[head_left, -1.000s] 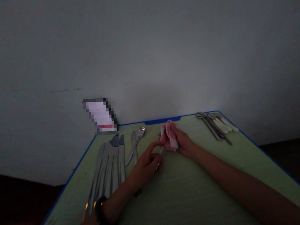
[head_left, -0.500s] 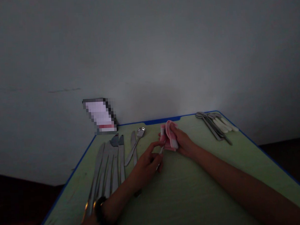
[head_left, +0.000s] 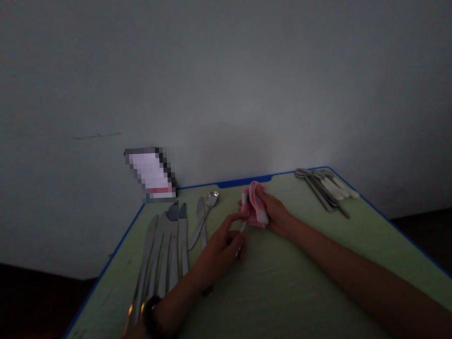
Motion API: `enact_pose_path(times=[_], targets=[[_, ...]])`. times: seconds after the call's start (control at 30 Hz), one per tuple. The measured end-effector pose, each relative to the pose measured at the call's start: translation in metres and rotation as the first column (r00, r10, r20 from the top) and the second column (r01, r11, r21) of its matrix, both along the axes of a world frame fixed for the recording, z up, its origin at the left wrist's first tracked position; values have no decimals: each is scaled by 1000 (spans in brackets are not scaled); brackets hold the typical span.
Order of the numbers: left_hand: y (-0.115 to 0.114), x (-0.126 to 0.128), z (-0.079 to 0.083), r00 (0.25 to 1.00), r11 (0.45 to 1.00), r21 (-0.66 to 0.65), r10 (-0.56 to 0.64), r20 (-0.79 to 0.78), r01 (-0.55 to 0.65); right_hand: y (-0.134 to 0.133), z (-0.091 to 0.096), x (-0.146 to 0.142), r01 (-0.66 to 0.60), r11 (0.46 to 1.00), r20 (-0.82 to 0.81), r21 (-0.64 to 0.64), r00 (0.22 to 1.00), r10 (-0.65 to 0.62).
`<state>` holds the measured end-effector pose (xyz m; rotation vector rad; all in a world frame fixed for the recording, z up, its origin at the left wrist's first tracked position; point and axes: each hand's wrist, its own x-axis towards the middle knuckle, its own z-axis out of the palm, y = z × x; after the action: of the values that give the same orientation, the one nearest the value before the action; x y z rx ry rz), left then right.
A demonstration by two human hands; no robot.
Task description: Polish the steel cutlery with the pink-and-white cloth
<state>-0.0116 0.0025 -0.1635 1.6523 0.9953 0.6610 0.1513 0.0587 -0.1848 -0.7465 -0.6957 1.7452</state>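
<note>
My left hand is closed around the handle of a slim metal utensil, whose far end disappears into a pink cloth. My right hand is wrapped round that folded pink cloth, just beyond the left hand, near the middle of the green table. Which kind of utensil it is stays hidden by the cloth and my fingers. A dark band sits on my left wrist.
Several table knives lie in a row at the left, with a spoon beside them. Another bundle of cutlery with white handles lies at the far right corner. A blurred-out object leans on the wall behind the table's blue edge.
</note>
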Motion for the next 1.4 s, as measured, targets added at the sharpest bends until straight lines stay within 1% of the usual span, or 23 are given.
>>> enact_pose_path(times=[0.27,0.63,0.87,1.13,1.27,1.4], targets=[[1,-1,-4,1000,1000,7,2,-16,-2,-1,0,1,-29,999,0,27,1000,29],[0,0,-1,999,1000,-1,4,-41,-4,-2,1,1,-20,999,18,33,1000,20],[-1,2,2,999,1000,3,-3,-45,3,-3,3,0,-14,1000,21,11,1000,14],[1,0,-3,997,999,30,-10,-77,12,-1,-1,0,-19,1000,2,21,1000,19],[1,1,0,997,999,38,-14,-82,17,0,1,1,-27,1000,-20,-15,999,27],[1,0,-1,996,999,32,-7,-85,10,0,3,2,-85,993,-117,-79,990,76]])
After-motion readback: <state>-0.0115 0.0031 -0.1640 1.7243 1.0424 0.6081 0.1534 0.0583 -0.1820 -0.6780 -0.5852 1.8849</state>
